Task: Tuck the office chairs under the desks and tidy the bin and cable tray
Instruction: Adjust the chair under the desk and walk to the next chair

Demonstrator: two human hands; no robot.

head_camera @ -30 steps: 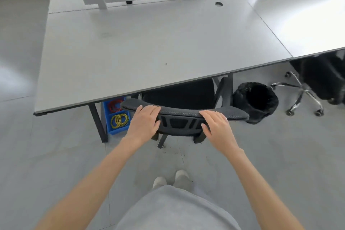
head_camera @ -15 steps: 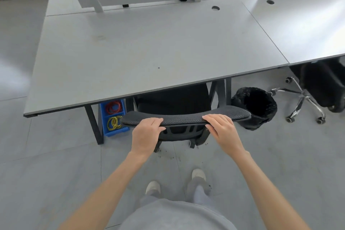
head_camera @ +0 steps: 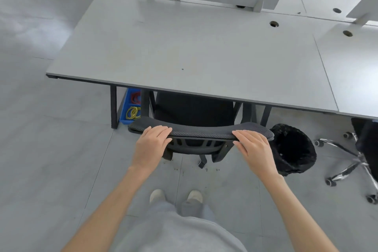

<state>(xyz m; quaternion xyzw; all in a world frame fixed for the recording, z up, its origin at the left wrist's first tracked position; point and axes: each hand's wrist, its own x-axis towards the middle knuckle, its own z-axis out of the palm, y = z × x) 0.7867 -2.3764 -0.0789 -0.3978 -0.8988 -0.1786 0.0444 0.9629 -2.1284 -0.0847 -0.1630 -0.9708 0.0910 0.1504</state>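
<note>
Black mesh chair (head_camera: 201, 132) sits tucked under the grey desk (head_camera: 184, 51). Left hand (head_camera: 151, 145) and right hand (head_camera: 253, 149) rest flat, fingers relaxed, on its backrest top.

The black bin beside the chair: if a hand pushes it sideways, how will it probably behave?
The black bin already appears to lean, so it will probably tip rather than slide. Its black liner looks loose and crinkled, so it would likely crumple under a hand. It looks empty, so probably light.
</note>
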